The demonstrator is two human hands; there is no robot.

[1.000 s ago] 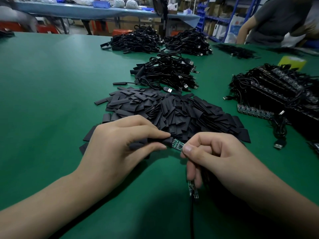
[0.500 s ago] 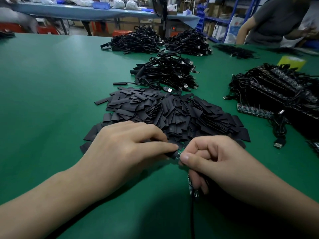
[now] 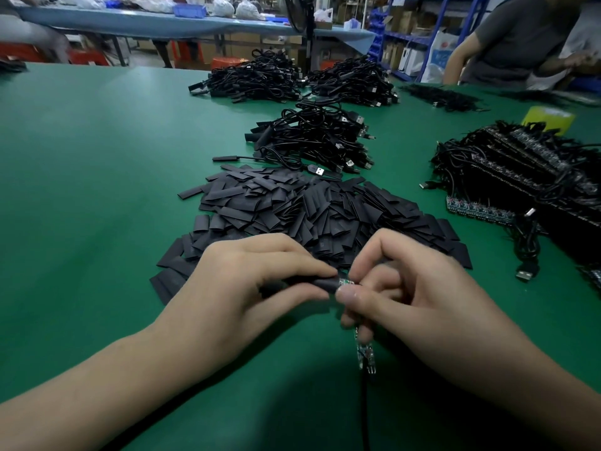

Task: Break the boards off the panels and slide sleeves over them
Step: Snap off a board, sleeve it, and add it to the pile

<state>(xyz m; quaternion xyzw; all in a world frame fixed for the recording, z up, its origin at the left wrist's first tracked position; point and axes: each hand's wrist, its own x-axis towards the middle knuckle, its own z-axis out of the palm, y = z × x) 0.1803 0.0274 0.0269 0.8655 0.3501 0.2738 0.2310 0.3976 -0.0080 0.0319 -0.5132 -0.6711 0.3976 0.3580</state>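
Observation:
My left hand pinches a black sleeve between thumb and forefinger, low in the middle of the view. The sleeve covers most of a small green board, whose end still shows. My right hand pinches that bare end. Below the right hand hang further boards on a black cable, partly hidden by the fingers. A heap of loose black sleeves lies just beyond both hands. Panels of boards with cables are stacked at the right.
Bundles of black USB cables lie past the sleeve heap, with more piles further back on the green table. A loose USB plug lies at the right. A person in a dark shirt stands at the far right corner.
The sleeve has slid rightwards over the board, so less green shows. Both hands have drawn closer together and lifted slightly.

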